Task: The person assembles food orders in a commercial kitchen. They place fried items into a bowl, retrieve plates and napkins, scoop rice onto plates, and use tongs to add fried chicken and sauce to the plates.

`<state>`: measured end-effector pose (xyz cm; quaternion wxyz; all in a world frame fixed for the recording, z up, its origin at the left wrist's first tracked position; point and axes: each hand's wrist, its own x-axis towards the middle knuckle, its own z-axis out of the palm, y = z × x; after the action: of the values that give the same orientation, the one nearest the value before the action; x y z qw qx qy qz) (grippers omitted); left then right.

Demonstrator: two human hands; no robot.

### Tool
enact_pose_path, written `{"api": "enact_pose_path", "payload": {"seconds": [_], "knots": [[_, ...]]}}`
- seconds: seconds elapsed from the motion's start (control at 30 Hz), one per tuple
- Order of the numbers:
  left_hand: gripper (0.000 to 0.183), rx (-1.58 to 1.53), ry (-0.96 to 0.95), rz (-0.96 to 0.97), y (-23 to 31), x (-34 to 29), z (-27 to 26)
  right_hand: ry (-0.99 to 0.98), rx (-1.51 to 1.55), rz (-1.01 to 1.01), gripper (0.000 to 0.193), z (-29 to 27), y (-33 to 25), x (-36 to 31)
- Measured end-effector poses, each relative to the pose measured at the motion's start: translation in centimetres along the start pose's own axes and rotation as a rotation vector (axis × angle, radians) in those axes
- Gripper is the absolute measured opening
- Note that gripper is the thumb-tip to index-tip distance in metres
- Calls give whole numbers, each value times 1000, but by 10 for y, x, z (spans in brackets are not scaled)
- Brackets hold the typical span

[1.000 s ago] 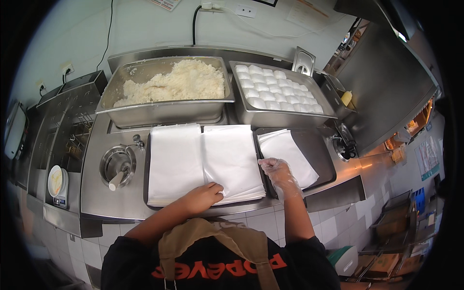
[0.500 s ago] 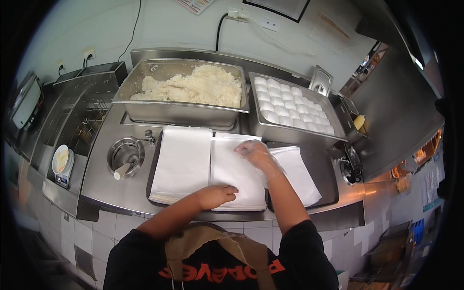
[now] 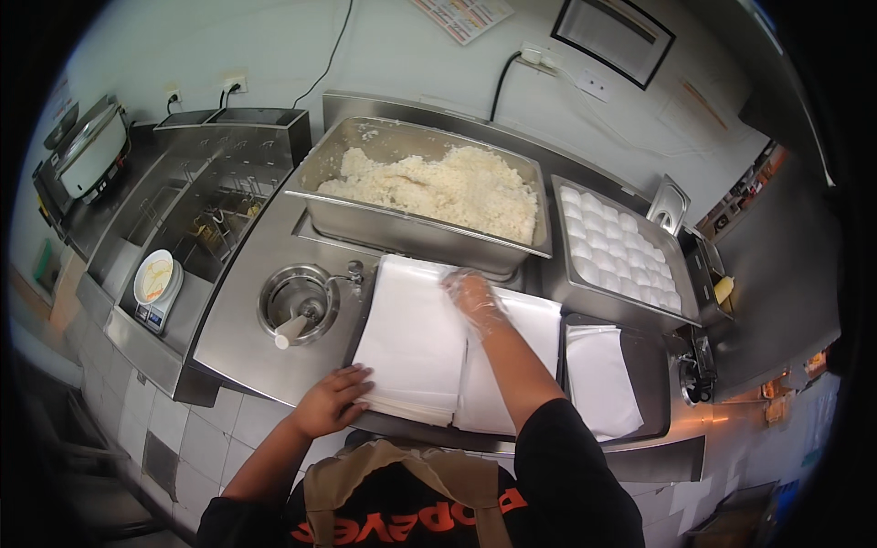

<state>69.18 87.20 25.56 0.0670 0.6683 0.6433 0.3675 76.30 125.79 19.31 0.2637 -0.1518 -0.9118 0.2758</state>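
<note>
My left hand [image 3: 336, 400] is bare, its fingers spread and lying at the lower left edge of a stack of white paper sheets [image 3: 411, 338]. A clear plastic glove covers my right hand [image 3: 473, 300], which is at the upper right corner of that stack. Its fingers are curled together, and what they may pinch is hidden. A second white paper stack [image 3: 539, 333] lies partly under my right forearm. More white sheets [image 3: 601, 379] sit farther right on a dark tray [image 3: 650, 388].
Behind the paper stand a deep steel pan [image 3: 402, 215] of cooked rice and a steel pan [image 3: 630, 306] with rows of white rounded pieces. Left are a round steel well [image 3: 297, 306] with a white-handled utensil, a scale [image 3: 153, 313] carrying a white bowl, and fryer vats [image 3: 215, 215].
The view has swung left. My left hand has moved from the middle stack to the left stack's lower left edge. My gloved right hand has shifted left to that stack's upper right corner.
</note>
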Motion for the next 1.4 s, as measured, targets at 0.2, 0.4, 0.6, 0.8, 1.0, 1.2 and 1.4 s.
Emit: {"api": "enact_pose_path", "payload": {"seconds": [0.2, 0.4, 0.6, 0.8, 1.0, 1.2, 1.4], "knots": [[28, -24, -79, 88, -23, -17, -2, 38, -47, 367, 10, -34, -28, 21], [41, -40, -326, 179, -58, -26, -7, -108, -60, 291, 19, -19, -36, 32], [42, -328, -431, 228, -84, -26, -1, 103, 358, 754, 17, -37, -43, 30], [41, -335, -409, 330, -89, -22, -1, -111, -111, 363, 17, -9, -51, 37], [42, -307, -492, 343, -94, -20, -5, 90, 55, 741, 12, -25, -41, 34], [44, -327, -512, 370, -99, -20, 1, -18, 339, 686, 12, -52, -53, 30], [46, -276, -520, 423, -102, -20, -2, -153, -115, 700, 18, -37, -62, 45]]}}
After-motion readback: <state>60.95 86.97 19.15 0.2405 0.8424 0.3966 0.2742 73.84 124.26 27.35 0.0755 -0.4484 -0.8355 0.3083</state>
